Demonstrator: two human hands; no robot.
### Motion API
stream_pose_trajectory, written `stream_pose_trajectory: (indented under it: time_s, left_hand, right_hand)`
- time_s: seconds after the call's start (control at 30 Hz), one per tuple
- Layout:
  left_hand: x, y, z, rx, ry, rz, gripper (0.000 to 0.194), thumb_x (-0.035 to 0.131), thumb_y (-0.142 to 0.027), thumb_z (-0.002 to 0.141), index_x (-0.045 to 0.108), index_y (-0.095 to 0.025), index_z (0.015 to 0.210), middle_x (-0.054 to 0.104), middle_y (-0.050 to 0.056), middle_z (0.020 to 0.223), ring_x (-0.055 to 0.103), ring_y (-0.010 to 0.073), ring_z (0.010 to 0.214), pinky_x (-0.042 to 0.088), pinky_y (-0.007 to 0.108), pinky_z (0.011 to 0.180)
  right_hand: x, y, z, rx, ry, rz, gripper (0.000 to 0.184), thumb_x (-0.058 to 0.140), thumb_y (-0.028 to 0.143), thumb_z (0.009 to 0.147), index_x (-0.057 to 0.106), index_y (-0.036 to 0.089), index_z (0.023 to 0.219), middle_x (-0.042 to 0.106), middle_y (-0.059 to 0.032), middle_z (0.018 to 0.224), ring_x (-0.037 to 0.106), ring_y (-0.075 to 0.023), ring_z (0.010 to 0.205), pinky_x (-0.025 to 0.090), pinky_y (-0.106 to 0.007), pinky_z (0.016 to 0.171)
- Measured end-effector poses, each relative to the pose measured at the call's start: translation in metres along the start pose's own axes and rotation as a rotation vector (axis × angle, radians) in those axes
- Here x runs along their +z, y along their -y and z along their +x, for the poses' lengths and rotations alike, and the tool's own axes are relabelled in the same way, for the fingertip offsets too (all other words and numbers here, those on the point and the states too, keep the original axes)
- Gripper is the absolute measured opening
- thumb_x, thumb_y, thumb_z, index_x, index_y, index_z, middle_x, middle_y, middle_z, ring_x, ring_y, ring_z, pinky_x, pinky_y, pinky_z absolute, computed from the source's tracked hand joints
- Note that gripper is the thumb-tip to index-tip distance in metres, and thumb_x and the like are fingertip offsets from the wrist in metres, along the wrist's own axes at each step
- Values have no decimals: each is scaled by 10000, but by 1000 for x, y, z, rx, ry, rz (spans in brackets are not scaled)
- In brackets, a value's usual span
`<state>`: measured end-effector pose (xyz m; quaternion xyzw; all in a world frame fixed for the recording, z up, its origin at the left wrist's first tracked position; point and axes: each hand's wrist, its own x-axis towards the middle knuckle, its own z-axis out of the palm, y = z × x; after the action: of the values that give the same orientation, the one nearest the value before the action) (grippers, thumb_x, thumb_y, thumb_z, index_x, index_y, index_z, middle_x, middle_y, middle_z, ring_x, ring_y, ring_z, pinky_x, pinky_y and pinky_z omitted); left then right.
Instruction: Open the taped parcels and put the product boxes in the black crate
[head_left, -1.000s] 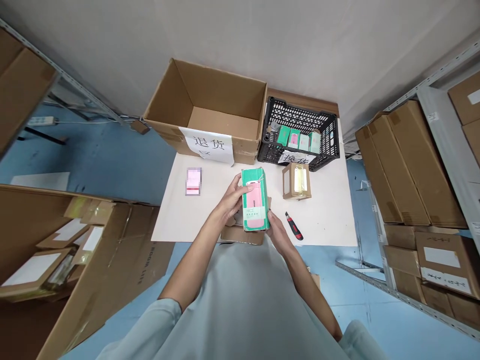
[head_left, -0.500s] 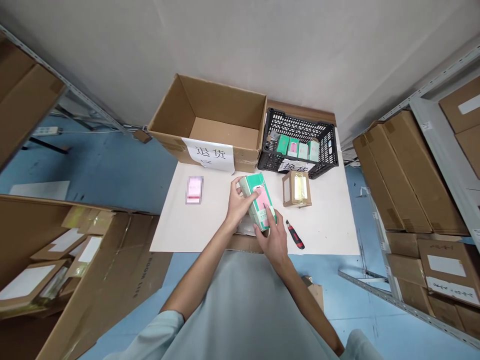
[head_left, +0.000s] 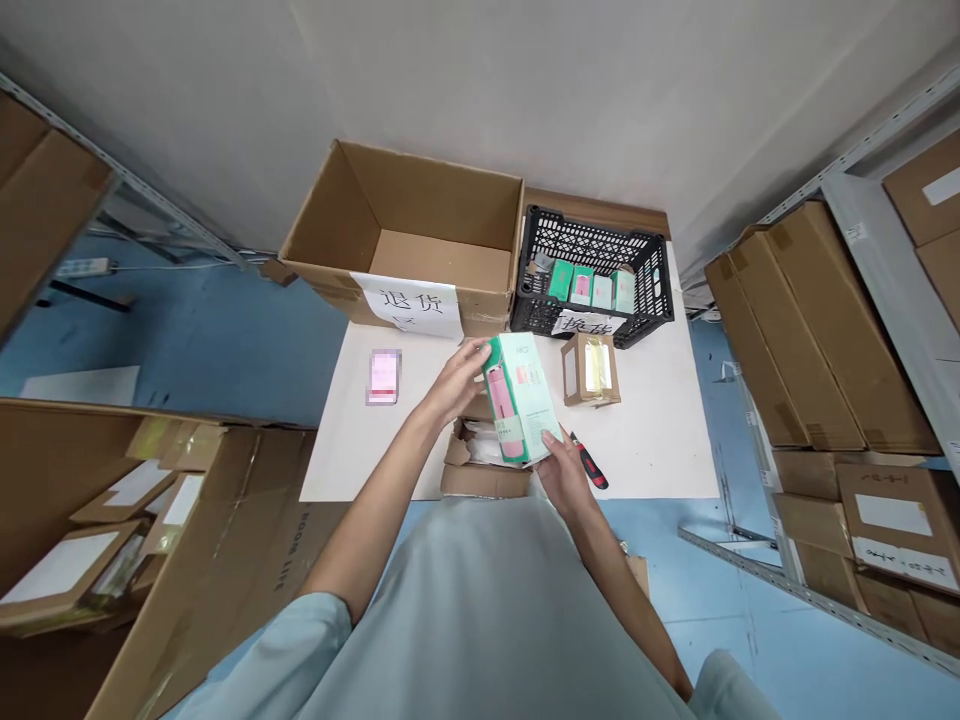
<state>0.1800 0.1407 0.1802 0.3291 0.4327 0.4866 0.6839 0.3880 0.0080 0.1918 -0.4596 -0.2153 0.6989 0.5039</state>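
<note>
Between my hands is a green and white product box (head_left: pixel 534 395) with a pink item pictured on one face, held tilted above the table. My left hand (head_left: pixel 459 380) grips its upper left edge, closed on it. At the lower right corner, my right hand (head_left: pixel 564 470) is closed on the box too. Below it, an opened small carton (head_left: pixel 480 482) with white wrapping inside sits at the table's front edge. A red and black utility knife (head_left: pixel 591 464) lies just right of my right hand.
A large open cardboard box (head_left: pixel 330 275) and a black plastic crate (head_left: pixel 652 320) with several green boxes stand at the back. A taped carton (head_left: pixel 591 370) sits before the crate. A pink-screened phone-like item (head_left: pixel 384 376) lies left. Shelves with cartons (head_left: pixel 892 510) rise at right.
The product box has been turned, so a white printed side now shows beside the pink picture. My left hand has shifted to its upper edge, and the opened carton below shows more.
</note>
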Motion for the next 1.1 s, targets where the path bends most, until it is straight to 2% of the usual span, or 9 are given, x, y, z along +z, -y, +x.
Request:
stream_pose_trajectory:
  time_s: [0.13,0.3,0.4,0.5,0.6,0.7,0.83,0.97,1.1]
  left_hand:
    - [4,13,-2,-54,75,-237,672,1044,-542,764,755,-237,1289,842,81,1252,803,310,1208,660,417,1049]
    - [10,14,-1,-40,33,-180,672,1063,-505,721,762,-220,1249,862,67,1154,835,297,1098,666,376,970]
    - [13,6,0,-35,-7,-124,693,1069,-505,685,753,-221,1233,860,63,1136,839,302,1093,662,353,909]
    - [15,-2,0,-51,-54,-41,762,1077,-477,639,729,-236,1272,860,59,1135,838,294,1052,643,323,821]
    - [18,-6,-1,-43,-120,40,828,1080,-462,606,712,-252,1318,857,66,1185,829,281,1031,621,301,766]
    - [22,-3,0,-17,-196,93,834,1079,-460,597,718,-249,1319,846,78,1203,812,261,1001,603,284,726]
    - [29,6,5,-9,-241,128,839,1074,-502,606,714,-249,1321,833,77,1147,803,260,974,610,291,708]
    - [34,13,5,37,-241,179,827,1073,-547,626,688,-258,1298,817,79,1199,799,264,1019,637,309,756]
    - [33,12,2,27,-205,203,843,1082,-576,677,669,-267,1343,785,82,1253,780,233,928,625,322,761]
  right_hand:
    - [2,-11,2,123,-12,182,576,943,613,855,832,284,1314,859,-75,1431,765,-343,1422,735,-496,1076]
    - [2,-17,4,131,13,171,568,916,644,891,821,308,1339,854,-70,1437,774,-332,1396,755,-472,1003]
    - [-2,-12,5,74,75,21,657,809,767,971,810,278,1410,844,-106,1448,793,-351,1341,758,-500,979]
    - [-11,-4,4,-73,-12,-274,725,695,797,1053,750,262,1540,814,-132,1492,782,-341,1351,736,-523,1038]
    - [-20,3,1,-293,-147,-625,768,711,736,1070,641,276,1680,753,-162,1575,759,-336,1391,719,-524,1068]
    - [-22,3,-3,-476,-137,-952,836,812,651,1029,573,284,1741,683,-191,1645,725,-353,1439,734,-511,1035]
    - [-18,-12,-1,-641,-163,-1298,673,802,555,1063,651,268,1653,632,-213,1665,670,-379,1513,717,-539,1089]
    - [-19,-26,6,-684,-210,-1378,550,734,451,1105,669,225,1602,622,-240,1634,696,-365,1472,712,-523,1090]
    - [-21,-23,8,-545,-235,-1124,582,750,451,1056,666,236,1590,661,-207,1602,676,-330,1467,694,-490,1113]
